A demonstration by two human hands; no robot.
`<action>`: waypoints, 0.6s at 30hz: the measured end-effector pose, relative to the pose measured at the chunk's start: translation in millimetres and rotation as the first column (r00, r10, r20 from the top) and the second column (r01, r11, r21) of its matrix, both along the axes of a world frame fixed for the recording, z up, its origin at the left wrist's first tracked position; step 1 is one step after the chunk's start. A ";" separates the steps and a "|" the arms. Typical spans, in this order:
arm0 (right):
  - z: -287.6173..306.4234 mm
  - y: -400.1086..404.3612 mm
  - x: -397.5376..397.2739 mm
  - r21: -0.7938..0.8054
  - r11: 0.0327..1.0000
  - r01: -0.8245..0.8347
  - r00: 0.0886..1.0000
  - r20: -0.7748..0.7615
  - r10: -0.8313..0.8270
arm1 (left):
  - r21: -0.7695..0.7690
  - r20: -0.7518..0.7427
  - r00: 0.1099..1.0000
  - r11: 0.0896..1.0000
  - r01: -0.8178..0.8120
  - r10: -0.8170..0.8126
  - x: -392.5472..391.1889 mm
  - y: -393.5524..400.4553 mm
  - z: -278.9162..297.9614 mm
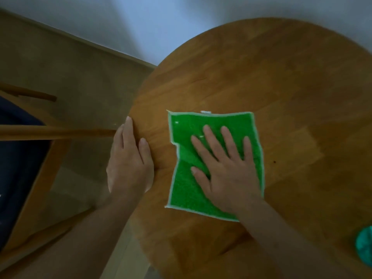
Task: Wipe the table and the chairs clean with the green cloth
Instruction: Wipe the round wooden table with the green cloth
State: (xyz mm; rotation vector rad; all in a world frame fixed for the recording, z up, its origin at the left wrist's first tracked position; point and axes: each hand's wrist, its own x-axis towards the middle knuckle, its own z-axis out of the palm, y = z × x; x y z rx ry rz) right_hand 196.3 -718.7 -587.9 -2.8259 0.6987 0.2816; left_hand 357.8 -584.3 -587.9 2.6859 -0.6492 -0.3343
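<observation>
A green cloth [187, 186] with a pale border lies flat on the round wooden table [261, 77], its left edge folded over a little. My right hand [225, 164] presses on the cloth with straight, spread fingers. My left hand [128, 158] rests on the table's left rim, thumb on top and fingers along the edge. A wooden chair [40, 133] with a dark blue seat stands to the left of the table.
A teal object [365, 243] sits at the table's lower right edge, cut off by the frame. Beige floor lies between chair and table. A white wall [120, 21] with a skirting board runs behind.
</observation>
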 end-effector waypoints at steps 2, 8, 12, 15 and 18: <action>-3.0 -32.0 -5.7 -0.059 0.984 0.166 0.986 -0.013 -0.167 | 0.008 -0.009 1.000 1.000 -0.001 0.001 0.0 1.0 0.2; -5.5 -158.4 29.9 -0.104 0.813 0.573 0.817 -0.016 -0.577 | 0.023 -0.017 1.000 1.000 -0.009 0.009 -0.9 -0.2 -0.2; -3.6 -170.4 86.6 -0.089 0.791 0.605 0.795 0.005 -0.607 | 0.031 -0.017 1.000 0.999 -0.013 0.013 -2.1 0.9 -2.8; 0.8 -128.7 123.5 -0.084 0.890 0.449 0.893 0.006 -0.450 | 0.029 -0.019 1.000 1.000 -0.010 0.011 -2.3 0.2 -3.4; -1.1 -63.8 133.0 -0.094 0.978 0.187 0.982 0.007 -0.188 | 0.008 -0.024 1.000 1.000 -0.003 0.003 -1.9 1.5 -3.7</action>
